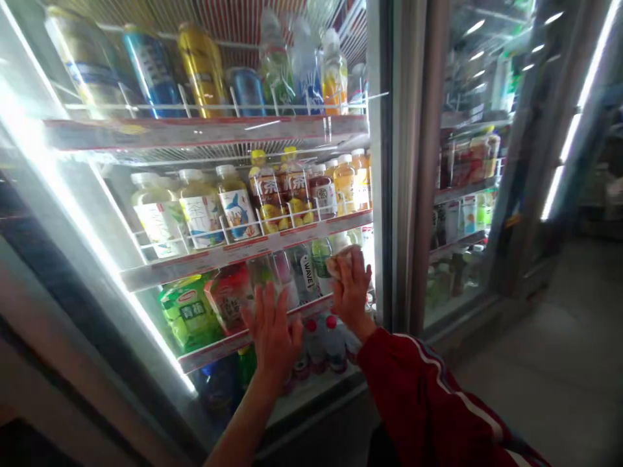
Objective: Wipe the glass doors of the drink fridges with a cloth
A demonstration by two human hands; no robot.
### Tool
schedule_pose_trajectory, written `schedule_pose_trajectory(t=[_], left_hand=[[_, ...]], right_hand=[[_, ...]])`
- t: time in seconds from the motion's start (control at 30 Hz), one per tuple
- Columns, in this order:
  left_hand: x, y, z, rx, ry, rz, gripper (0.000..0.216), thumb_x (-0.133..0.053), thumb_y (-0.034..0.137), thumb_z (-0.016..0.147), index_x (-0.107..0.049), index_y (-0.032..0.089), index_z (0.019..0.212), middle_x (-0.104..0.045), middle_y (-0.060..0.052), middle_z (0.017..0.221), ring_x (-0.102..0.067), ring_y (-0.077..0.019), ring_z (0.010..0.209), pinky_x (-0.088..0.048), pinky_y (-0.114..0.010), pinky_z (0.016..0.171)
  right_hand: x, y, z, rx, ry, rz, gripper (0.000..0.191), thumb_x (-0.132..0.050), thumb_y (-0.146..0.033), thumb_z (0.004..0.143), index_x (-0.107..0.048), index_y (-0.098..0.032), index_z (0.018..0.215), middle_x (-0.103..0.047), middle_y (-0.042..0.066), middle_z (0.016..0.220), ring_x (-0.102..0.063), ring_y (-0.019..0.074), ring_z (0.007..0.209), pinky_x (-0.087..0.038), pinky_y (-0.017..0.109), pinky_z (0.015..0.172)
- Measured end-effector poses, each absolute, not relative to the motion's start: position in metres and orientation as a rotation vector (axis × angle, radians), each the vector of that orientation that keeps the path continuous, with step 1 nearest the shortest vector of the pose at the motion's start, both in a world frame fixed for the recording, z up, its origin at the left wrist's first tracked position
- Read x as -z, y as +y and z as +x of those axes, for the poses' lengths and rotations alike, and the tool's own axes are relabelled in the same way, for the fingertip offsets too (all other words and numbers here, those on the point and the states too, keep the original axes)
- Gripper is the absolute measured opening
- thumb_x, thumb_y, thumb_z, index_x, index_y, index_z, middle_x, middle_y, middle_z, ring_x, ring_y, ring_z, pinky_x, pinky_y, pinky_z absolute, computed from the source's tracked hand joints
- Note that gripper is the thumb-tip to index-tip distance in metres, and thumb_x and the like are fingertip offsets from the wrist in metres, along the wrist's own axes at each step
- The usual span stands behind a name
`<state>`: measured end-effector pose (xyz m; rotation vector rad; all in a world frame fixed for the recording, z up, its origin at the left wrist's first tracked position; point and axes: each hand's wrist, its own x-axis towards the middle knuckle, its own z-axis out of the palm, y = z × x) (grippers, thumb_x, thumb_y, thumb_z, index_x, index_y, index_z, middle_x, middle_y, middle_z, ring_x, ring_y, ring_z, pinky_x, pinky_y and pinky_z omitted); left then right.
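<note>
I face an open drinks cooler. My left hand (272,331) is open, its fingers spread and lying against clear bottles (272,272) on the third shelf (214,350). My right hand (351,288), in a red sleeve with white stripes, is closed round the top of a pale bottle (337,261) at the right end of the same shelf. Beside it stand a green bottle (320,256) and a bottle with a white label (306,272). Green packs (189,311) and a red pack (228,295) fill the shelf's left part.
The shelf above (243,250) carries tea bottles (199,211) and yellow-capped bottles (265,188). Cans and tall bottles stand on the top shelf (195,130). Small red-capped bottles (331,337) sit at the bottom. A closed glass door (467,181) is to the right, with grey floor (559,376) beyond.
</note>
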<state>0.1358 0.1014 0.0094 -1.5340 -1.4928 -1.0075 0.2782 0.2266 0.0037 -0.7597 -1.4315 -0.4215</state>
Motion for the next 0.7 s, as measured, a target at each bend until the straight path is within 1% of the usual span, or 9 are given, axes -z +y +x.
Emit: schedule_pose_trajectory(t=[0.07, 0.13, 0.2, 0.27, 0.37, 0.43, 0.5, 0.6, 0.7], left_hand=[[-0.01, 0.106, 0.142, 0.991, -1.521, -1.487, 0.07, -0.054, 0.024, 0.086, -0.019, 0.029, 0.147, -0.016, -0.009, 0.155, -0.008, -0.0287, 0.144, -0.008, -0.06, 0.114], [-0.011, 0.108, 0.144, 0.958, -1.529, -1.464, 0.072, -0.055, 0.025, 0.086, -0.018, 0.03, 0.147, -0.011, -0.007, 0.156, -0.007, -0.0288, 0.144, -0.009, -0.06, 0.114], [-0.012, 0.108, 0.144, 0.92, -1.529, -1.456, 0.074, -0.056, 0.025, 0.085, -0.016, 0.031, 0.147, -0.008, -0.006, 0.157, -0.007, -0.029, 0.144, -0.009, -0.059, 0.115], [-0.013, 0.106, 0.143, 0.887, -1.529, -1.452, 0.075, -0.056, 0.024, 0.085, -0.015, 0.033, 0.147, -0.007, -0.004, 0.157, -0.008, -0.0292, 0.143, -0.009, -0.058, 0.115], [-0.013, 0.103, 0.143, 0.849, -1.549, -1.453, 0.077, -0.056, 0.022, 0.085, -0.013, 0.035, 0.147, -0.007, -0.003, 0.157, -0.009, -0.0292, 0.143, -0.01, -0.057, 0.116], [-0.013, 0.102, 0.143, 0.832, -1.565, -1.454, 0.078, -0.057, 0.022, 0.085, -0.013, 0.035, 0.147, -0.006, -0.002, 0.157, -0.009, -0.0295, 0.143, -0.011, -0.057, 0.115], [-0.013, 0.101, 0.142, 0.819, -1.567, -1.447, 0.078, -0.057, 0.022, 0.085, -0.013, 0.034, 0.147, -0.005, -0.002, 0.157, -0.008, -0.0296, 0.143, -0.011, -0.057, 0.115], [-0.014, 0.1, 0.142, 0.807, -1.552, -1.454, 0.076, -0.057, 0.023, 0.085, -0.016, 0.033, 0.147, -0.005, -0.003, 0.157, -0.008, -0.0299, 0.144, -0.011, -0.057, 0.115], [-0.017, 0.097, 0.142, 0.823, -1.535, -1.481, 0.069, -0.056, 0.023, 0.085, -0.024, 0.032, 0.145, -0.009, -0.005, 0.157, -0.01, -0.0302, 0.143, -0.012, -0.057, 0.115]], right_hand=[[0.004, 0.215, 0.27, 0.426, -1.555, -0.693, 0.054, -0.043, -0.021, 0.087, -0.04, -0.031, 0.139, -0.033, 0.008, 0.151, -0.025, 0.0286, 0.141, -0.021, 0.056, 0.112], [0.012, 0.206, 0.265, 0.445, -1.664, -0.612, 0.048, -0.045, -0.021, 0.086, -0.049, -0.035, 0.132, -0.043, 0.004, 0.145, -0.028, 0.0262, 0.14, -0.016, 0.053, 0.115], [0.018, 0.206, 0.269, 0.458, -1.685, -0.54, 0.046, -0.045, -0.021, 0.086, -0.052, -0.036, 0.129, -0.048, 0.002, 0.141, -0.03, 0.0241, 0.139, -0.013, 0.051, 0.117], [0.022, 0.215, 0.28, 0.437, -1.619, -0.528, 0.048, -0.045, -0.02, 0.086, -0.048, -0.034, 0.132, -0.044, 0.004, 0.144, -0.03, 0.0244, 0.14, -0.013, 0.051, 0.116], [0.023, 0.241, 0.307, 0.375, -1.488, -0.621, 0.057, -0.044, -0.019, 0.088, -0.035, -0.032, 0.142, -0.03, 0.007, 0.152, -0.027, 0.0278, 0.141, -0.018, 0.055, 0.114], [0.023, 0.26, 0.325, 0.35, -1.414, -0.684, 0.06, -0.043, -0.019, 0.088, -0.028, -0.032, 0.145, -0.024, 0.009, 0.154, -0.027, 0.0305, 0.14, -0.022, 0.058, 0.111], [0.022, 0.275, 0.34, 0.336, -1.334, -0.718, 0.06, -0.043, -0.021, 0.089, -0.027, -0.029, 0.146, -0.023, 0.011, 0.154, -0.028, 0.0322, 0.139, -0.027, 0.057, 0.108], [0.02, 0.287, 0.35, 0.33, -1.24, -0.75, 0.059, -0.043, -0.023, 0.089, -0.028, -0.025, 0.146, -0.025, 0.015, 0.153, -0.031, 0.0322, 0.138, -0.035, 0.053, 0.104], [0.014, 0.285, 0.344, 0.34, -1.193, -0.806, 0.056, -0.041, -0.024, 0.09, -0.029, -0.023, 0.145, -0.029, 0.017, 0.15, -0.032, 0.0316, 0.137, -0.034, 0.054, 0.103]])
